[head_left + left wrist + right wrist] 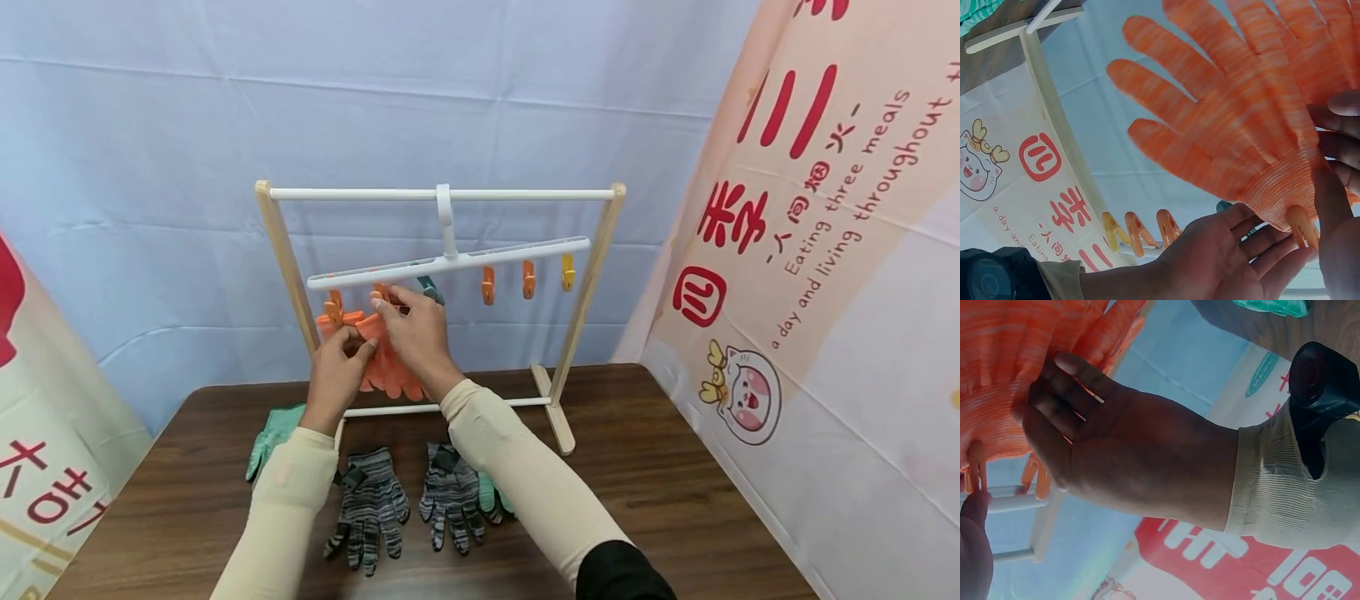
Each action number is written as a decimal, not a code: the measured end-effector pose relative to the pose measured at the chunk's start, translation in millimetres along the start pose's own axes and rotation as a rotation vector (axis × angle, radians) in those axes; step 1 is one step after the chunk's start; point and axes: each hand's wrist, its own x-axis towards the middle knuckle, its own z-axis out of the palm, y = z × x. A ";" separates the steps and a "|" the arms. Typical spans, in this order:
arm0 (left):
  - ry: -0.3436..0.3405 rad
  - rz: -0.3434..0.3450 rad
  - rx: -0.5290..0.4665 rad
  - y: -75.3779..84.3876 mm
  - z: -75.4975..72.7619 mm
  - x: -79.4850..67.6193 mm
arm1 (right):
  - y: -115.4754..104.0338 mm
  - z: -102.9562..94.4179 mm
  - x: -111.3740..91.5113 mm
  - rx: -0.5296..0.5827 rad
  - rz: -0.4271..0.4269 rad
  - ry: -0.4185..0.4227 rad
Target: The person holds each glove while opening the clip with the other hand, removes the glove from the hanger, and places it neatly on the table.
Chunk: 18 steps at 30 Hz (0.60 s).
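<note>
Orange knit gloves [386, 358] hang below the left half of a white hanger [450, 263]. My left hand [337, 371] pinches a glove cuff [1279, 187] between thumb and fingers; in the right wrist view this left hand [1129, 437] lies across the glove. With my right hand [420, 329], I pinch an orange clip [1300, 226] at the cuff's edge. In the left wrist view the right hand [1210, 262] reaches in from below. Another orange clip [333, 308] sits at the orange cuffs farther left. The hanger tilts, its left end lower.
A wooden stand [600, 250] with a white top bar [360, 194] carries the hanger. Green [430, 289], orange [528, 280] and yellow clips [567, 272] hang along it. Grey-striped gloves [372, 500] and green gloves [276, 433] lie on the brown table [637, 467].
</note>
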 end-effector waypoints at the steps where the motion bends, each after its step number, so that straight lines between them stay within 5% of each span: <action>1: -0.002 -0.002 -0.008 0.4 0.0 -0.2 | 0.5 0.1 0.0 0.002 0.004 0.003; 11: -0.032 0.011 -0.046 0.0 1.1 -2.6 | 5.1 3.0 3.1 0.001 0.003 0.095; 18: -0.040 0.059 0.024 -10.2 -4.2 -9.6 | 6.6 3.5 2.7 -0.011 -0.001 0.117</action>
